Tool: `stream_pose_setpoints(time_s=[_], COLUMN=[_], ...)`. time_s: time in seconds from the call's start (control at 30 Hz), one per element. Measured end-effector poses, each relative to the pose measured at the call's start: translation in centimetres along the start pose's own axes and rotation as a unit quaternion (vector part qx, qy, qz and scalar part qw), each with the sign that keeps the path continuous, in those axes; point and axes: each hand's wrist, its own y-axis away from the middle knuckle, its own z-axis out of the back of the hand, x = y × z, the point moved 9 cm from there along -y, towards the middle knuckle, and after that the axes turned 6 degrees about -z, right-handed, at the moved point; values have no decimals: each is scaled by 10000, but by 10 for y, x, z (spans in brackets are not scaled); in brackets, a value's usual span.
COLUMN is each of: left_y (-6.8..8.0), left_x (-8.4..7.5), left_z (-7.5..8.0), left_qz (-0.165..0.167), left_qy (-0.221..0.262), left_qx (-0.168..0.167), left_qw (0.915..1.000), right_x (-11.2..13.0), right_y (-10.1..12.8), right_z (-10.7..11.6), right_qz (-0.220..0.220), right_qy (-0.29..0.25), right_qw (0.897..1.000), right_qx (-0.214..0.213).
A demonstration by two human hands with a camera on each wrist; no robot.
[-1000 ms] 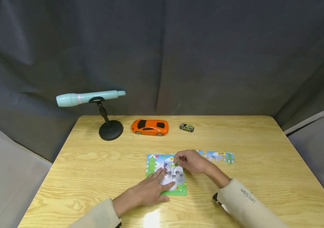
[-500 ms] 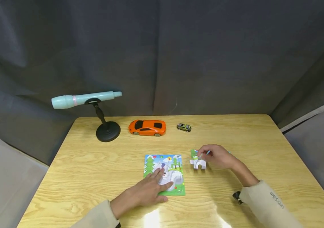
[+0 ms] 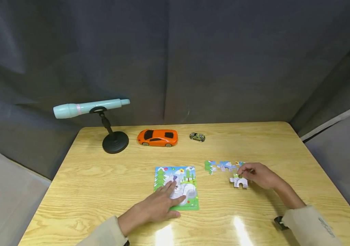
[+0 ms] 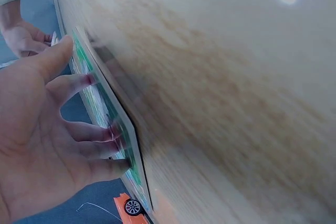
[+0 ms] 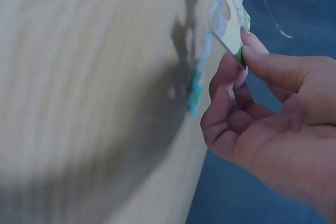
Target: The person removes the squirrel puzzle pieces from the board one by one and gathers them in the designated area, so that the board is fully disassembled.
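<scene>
A square picture board (image 3: 190, 205) with a pale cartoon animal, trees and a green border lies flat near the table's middle. Over its lower left, my left hand (image 3: 159, 204) rests with spread, straight fingers; in the left wrist view its fingertips (image 4: 122, 167) touch the board's face. Off to the right, my right hand (image 3: 261, 176) pinches a jigsaw puzzle piece (image 3: 239, 182) between thumb and fingers. That piece is white and grey with some green, and the right wrist view shows it raised off the tabletop. Just behind it lies a row of joined puzzle pieces (image 3: 225, 166), its right end partly hidden by my hand.
An orange toy car (image 3: 158, 138) and a small patterned toy car (image 3: 197, 137) stand along the back of the wooden table (image 3: 107, 184). At the back left, a light blue microphone (image 3: 90, 107) sits on a black stand (image 3: 115, 142). Dark curtains hang behind.
My right hand has moved from the board's upper right corner out to the right, carrying the puzzle piece off the board. My left hand stays on the board. The view has shifted slightly.
</scene>
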Motion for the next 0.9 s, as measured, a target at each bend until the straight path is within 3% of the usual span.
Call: stream_pose_setpoints(time_s=[0.37, 0.7, 0.9], left_y=[1, 1, 0], left_x=[-1, -1, -1], left_z=[1, 1, 0], left_qz=[37, 58, 4], left_qy=[-19, -25, -145], left_qx=[32, 13, -23], left_qw=[10000, 10000, 9999], right_x=[-34, -39, -37], right_y=[11, 11, 9], right_z=[4, 13, 13], right_qz=[-729, -948, -1077], right_qy=[659, 944, 926], right_qw=[9940, 9845, 9817], right_qx=[-486, -1132, -1271])
